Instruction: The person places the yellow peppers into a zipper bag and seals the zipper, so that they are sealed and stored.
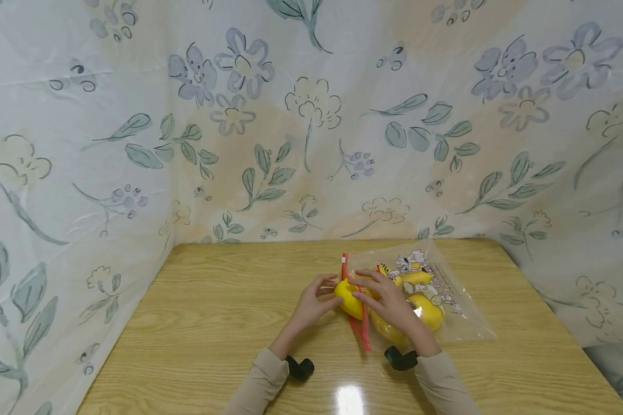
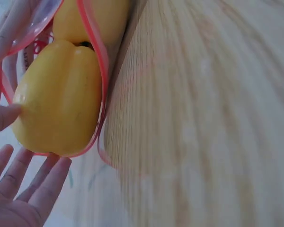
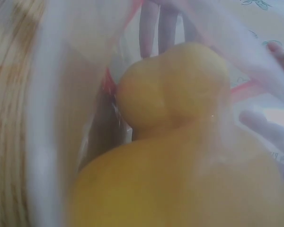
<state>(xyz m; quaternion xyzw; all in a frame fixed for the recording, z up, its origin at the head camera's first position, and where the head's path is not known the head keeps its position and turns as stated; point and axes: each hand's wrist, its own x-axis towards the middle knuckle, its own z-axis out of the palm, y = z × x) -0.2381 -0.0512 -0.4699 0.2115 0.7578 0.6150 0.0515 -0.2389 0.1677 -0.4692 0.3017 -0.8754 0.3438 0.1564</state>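
Observation:
A yellow bell pepper (image 1: 346, 301) sits in the mouth of a clear zip bag (image 1: 462, 325), framed by the red zip strip (image 1: 366, 334). My left hand (image 1: 311, 302) is at the pepper's outer end; in the left wrist view its thumb touches the side, and its nearly straight, spread fingers (image 2: 47, 187) reach the tip. From the other side, my right hand (image 1: 394, 302) holds the bag's edge at the opening. Larger yellow peppers (image 1: 430, 314) lie deeper inside, partly covered by that hand and the bag's printed figures. Through the plastic, the right wrist view is hazy.
The bag lies flat on a wood-grain table (image 1: 213, 311), toward its right side. Flowered cloth (image 1: 311, 173) hangs behind the table and along both sides. Black wrist cameras (image 1: 301, 368) sit at both sleeve cuffs.

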